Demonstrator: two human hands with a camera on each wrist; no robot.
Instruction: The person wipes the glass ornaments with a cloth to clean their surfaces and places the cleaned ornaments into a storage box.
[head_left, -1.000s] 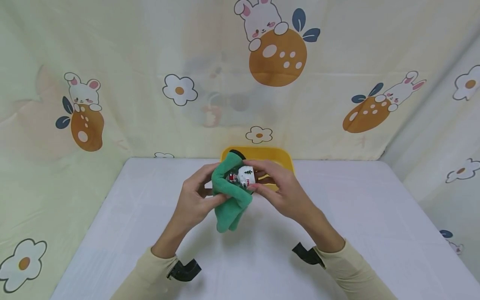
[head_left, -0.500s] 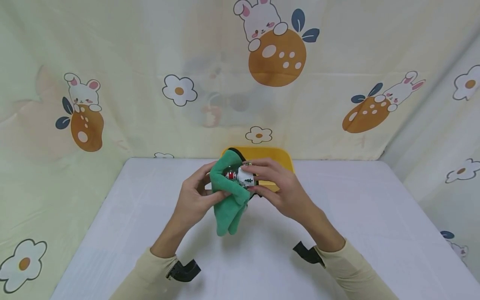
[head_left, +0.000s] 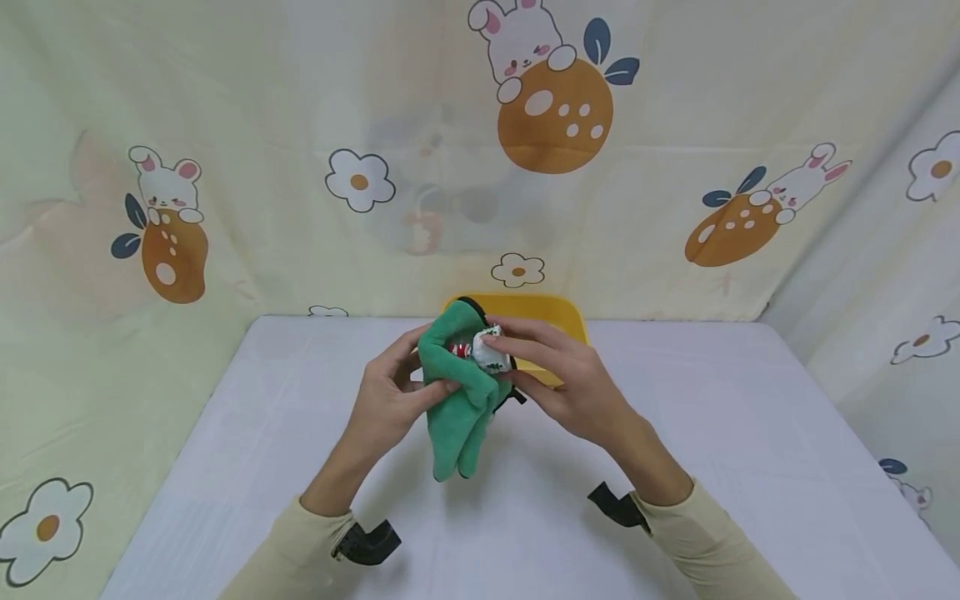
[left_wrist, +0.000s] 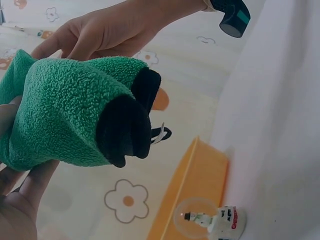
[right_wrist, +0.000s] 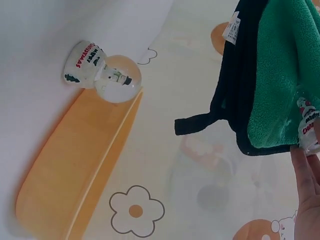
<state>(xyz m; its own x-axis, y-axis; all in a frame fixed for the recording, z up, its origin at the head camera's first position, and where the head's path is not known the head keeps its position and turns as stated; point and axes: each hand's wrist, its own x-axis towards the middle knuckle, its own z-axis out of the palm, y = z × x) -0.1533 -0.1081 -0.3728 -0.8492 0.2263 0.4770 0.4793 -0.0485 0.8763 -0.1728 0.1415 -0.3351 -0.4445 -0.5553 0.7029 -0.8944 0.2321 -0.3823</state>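
Observation:
In the head view my left hand grips a green terry towel with black edging, folded around a small Christmas snow globe. The globe lies tilted sideways, its white printed base toward my right hand, whose fingers and thumb hold that base. The towel covers most of the globe in the left wrist view; its black corners hang loose. In the right wrist view, part of the globe shows against the towel, which has a black loop and a white label.
A yellow plastic tray stands at the table's back edge, partly behind my hands. Beside it is a second snow globe with a snowman inside, hidden in the head view. A printed curtain hangs behind the white-covered table.
My right fingers have shifted over the globe's base, and the base has turned so its printing shows differently. The towel's lower corners hang slightly lower. My left hand stays almost still.

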